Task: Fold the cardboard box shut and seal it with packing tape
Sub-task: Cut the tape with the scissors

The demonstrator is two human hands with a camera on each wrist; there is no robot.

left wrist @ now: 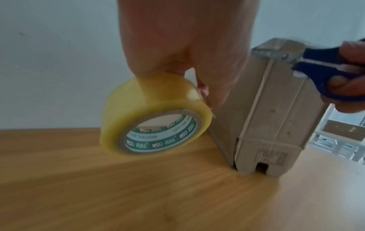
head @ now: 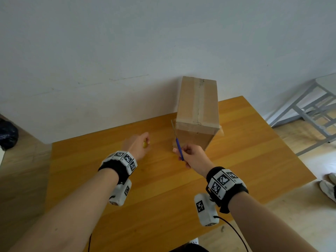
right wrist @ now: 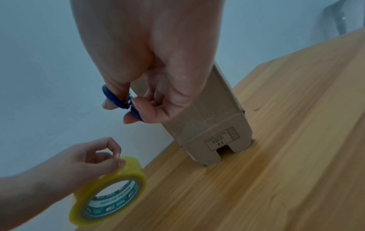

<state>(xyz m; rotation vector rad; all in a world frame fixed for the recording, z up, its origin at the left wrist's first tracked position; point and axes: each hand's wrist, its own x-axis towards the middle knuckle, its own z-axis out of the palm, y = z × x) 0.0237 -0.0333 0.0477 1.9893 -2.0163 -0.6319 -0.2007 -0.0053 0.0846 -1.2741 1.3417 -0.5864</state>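
A tall cardboard box (head: 197, 113) stands closed on the wooden table (head: 163, 197), with a strip of clear tape along its top seam. My left hand (head: 136, 144) holds a roll of yellowish packing tape (left wrist: 156, 118) just above the table, left of the box (left wrist: 276, 109). My right hand (head: 190, 155) grips blue-handled scissors (head: 179, 146), blades pointing up toward the box's near left corner. In the right wrist view the fingers sit in the scissors' blue loops (right wrist: 118, 100) beside the box (right wrist: 213, 125), and the tape roll (right wrist: 110, 192) hangs lower left.
The table's back edge meets a white wall (head: 127, 42). A grey metal frame (head: 309, 110) stands on the floor to the right, white shoes (head: 327, 186) lie near the table's right edge, and a dark bag (head: 8, 135) sits far left.
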